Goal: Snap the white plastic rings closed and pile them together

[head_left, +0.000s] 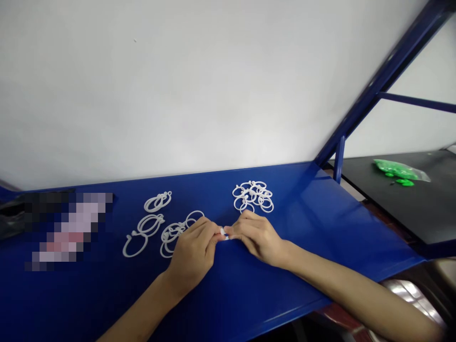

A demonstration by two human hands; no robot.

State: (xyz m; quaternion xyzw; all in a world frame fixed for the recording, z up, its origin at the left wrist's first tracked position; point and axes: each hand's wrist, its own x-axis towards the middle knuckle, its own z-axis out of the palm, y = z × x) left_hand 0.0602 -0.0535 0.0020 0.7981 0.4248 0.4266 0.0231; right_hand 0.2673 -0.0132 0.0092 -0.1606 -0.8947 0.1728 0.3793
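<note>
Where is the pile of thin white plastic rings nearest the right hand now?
In the head view, the pile of thin white plastic rings lies slightly right of centre on the blue tabletop, just beyond the right hand, before the pale wall.

Single view, head-worn. Looks forward and down from above the near side of the blue tabletop (302, 199); frame centre falls close to its back edge, with pale wall (199, 85) filling 12 o'clock. Left hand (195, 244) near the lens at 7, right hand (258, 240) at 5, both below centre. Wide field, reaching a black table (377, 209) farther off, around 3. Back edge slants, higher toward 3.
</note>
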